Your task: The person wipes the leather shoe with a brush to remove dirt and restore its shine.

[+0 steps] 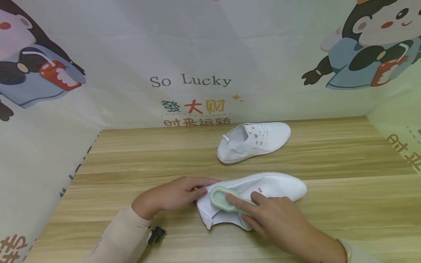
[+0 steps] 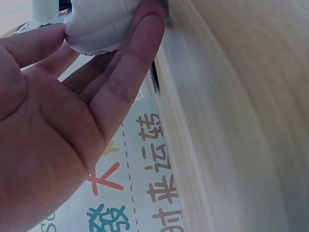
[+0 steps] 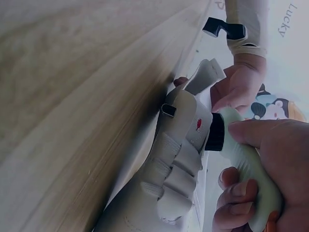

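A white lace-up shoe [image 1: 284,185] lies on its side on the table, toe to the right and sole edge facing away. My left hand [image 1: 174,194] grips its heel, thumb on the near side; the left wrist view shows the fingers around the white heel [image 2: 99,24]. My right hand [image 1: 279,222] holds a pale green brush [image 1: 217,197], index finger stretched along its back. In the right wrist view, the brush's black bristles [image 3: 216,132] meet the shoe's side near the heel, and the remaining fingers wrap the handle [image 3: 260,183].
Behind, the matching white shoe [image 1: 276,137] stands upright near the back wall. Printed cloth walls [image 1: 131,54] with cartoon figures and lettering enclose the wooden tabletop [image 1: 131,153] at the back and sides. A small black clip-like piece [image 1: 157,235] juts from the left sleeve.
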Demonstrator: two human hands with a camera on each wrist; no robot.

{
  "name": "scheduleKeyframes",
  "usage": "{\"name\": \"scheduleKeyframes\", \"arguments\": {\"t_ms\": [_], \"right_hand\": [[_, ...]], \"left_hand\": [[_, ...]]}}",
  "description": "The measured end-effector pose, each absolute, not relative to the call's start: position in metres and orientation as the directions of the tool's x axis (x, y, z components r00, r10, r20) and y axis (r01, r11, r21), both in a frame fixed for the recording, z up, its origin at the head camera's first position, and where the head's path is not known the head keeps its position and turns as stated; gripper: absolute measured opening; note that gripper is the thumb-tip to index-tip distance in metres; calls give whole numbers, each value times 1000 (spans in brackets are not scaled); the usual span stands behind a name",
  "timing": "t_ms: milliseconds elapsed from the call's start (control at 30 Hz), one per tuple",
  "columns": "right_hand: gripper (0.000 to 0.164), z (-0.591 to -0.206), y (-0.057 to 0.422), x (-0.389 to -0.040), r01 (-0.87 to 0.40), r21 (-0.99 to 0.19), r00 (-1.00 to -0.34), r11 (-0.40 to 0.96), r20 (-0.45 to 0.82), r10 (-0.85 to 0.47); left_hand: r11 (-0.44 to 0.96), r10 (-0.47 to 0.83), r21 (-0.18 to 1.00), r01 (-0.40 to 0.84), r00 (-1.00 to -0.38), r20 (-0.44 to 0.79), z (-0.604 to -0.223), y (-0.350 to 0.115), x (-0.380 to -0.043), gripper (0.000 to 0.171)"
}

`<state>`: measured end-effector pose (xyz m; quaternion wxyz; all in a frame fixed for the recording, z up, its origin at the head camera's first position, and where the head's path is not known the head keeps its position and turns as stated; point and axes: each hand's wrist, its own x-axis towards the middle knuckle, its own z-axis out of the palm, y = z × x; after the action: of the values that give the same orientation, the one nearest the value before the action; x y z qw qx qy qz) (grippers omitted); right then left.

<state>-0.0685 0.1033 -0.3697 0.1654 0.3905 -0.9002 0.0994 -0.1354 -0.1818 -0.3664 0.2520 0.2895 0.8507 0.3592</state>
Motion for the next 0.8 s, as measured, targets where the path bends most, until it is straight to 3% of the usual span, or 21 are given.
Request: {"name": "scheduleKeyframes", "arguments": {"t_ms": [500,667,800], "right_hand": [[65,-375,128,-65,-680,-66,-684,731,418,-598],[38,-378,145,-63,-636,-31,-700,771,444,-559],[55,-378,157,-62,-623,-13,-687,782,487,-540]], "left_hand": [[596,664,730,335,-716,-213,-366,-181,-136,39],[601,656,727,334,-725,-209,-367,-180,-135,39],[601,650,731,324,-730,-211,-367,-180,-135,39]]}}
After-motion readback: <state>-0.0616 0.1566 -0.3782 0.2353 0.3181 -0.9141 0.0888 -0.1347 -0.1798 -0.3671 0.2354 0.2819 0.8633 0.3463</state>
